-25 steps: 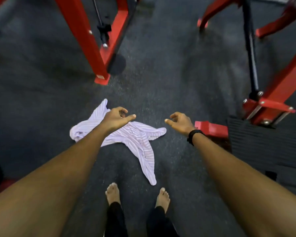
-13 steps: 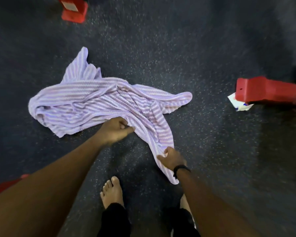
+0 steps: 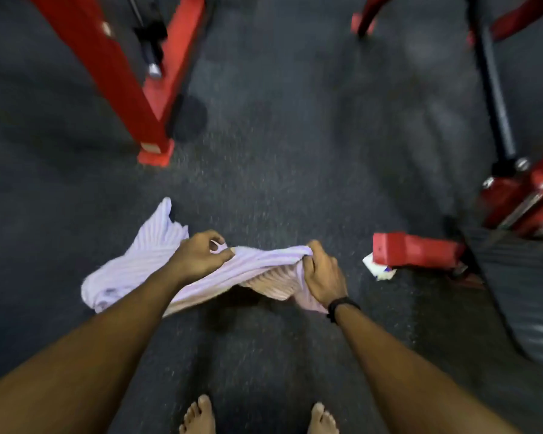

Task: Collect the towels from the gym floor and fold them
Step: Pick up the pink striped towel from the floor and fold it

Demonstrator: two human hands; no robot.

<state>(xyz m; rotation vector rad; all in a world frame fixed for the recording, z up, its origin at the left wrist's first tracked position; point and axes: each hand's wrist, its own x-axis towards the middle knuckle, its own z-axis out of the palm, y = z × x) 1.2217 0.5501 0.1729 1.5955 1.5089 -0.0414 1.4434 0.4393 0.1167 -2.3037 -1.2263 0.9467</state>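
Two hands gripping one striped towel (image 3: 151, 261), bunched btwn them: left hand (image 3: 198, 258) pinching top edge, right hand (image 3: 322, 274) clutching other end. Far end trailing on floor (image 3: 279, 167) near red frame (image 3: 123, 79).

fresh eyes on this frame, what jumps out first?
The pale lilac striped towel at centre, bunched and partly lifted off the dark gym floor, with the left hand and right hand each holding a grip on its upper edge. Next, the red machine frame at upper left and the red foot at right, a scrap of paper beside it.
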